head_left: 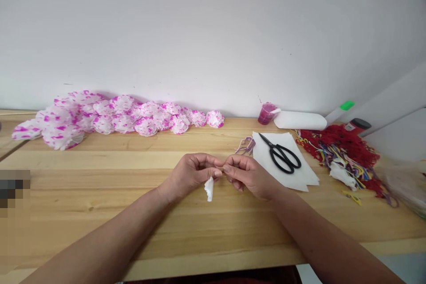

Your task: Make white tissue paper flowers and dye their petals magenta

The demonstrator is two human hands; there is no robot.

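Note:
My left hand and my right hand meet over the middle of the wooden table, both closed in a pinch with fingertips almost touching. From under my left thumb hangs a small gathered piece of white paper with a ruffled edge. Something thin lies between the fingertips of my right hand, too small and covered to name. Beyond that hand is a little bunch of purple and pink yarn pieces. Black-handled scissors rest on white paper sheets to the right.
Many pink-spotted white paper flowers line the wall on the left. At the back right are a cup of magenta liquid, a white paper roll, a dark-lidded red container and a heap of red and coloured yarn.

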